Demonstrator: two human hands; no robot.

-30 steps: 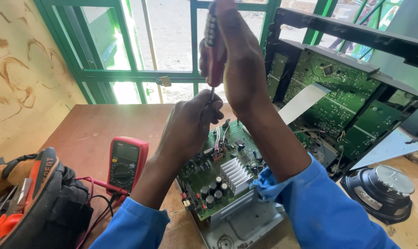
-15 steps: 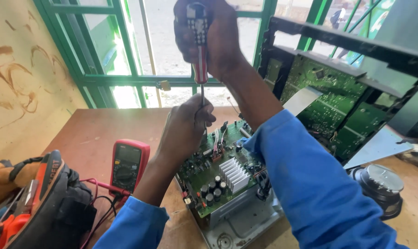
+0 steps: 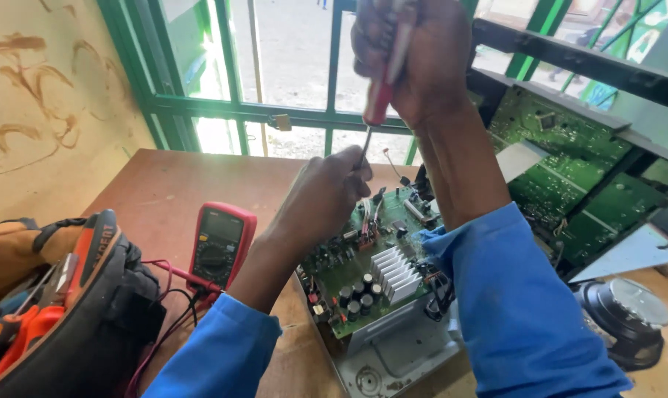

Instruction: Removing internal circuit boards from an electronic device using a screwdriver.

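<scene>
Both hands grip a screwdriver over the circuit board on a brown table by green window bars.

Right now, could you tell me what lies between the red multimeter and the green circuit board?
In the head view, the left forearm crosses between the multimeter and the circuit board, above bare wooden table.
</scene>
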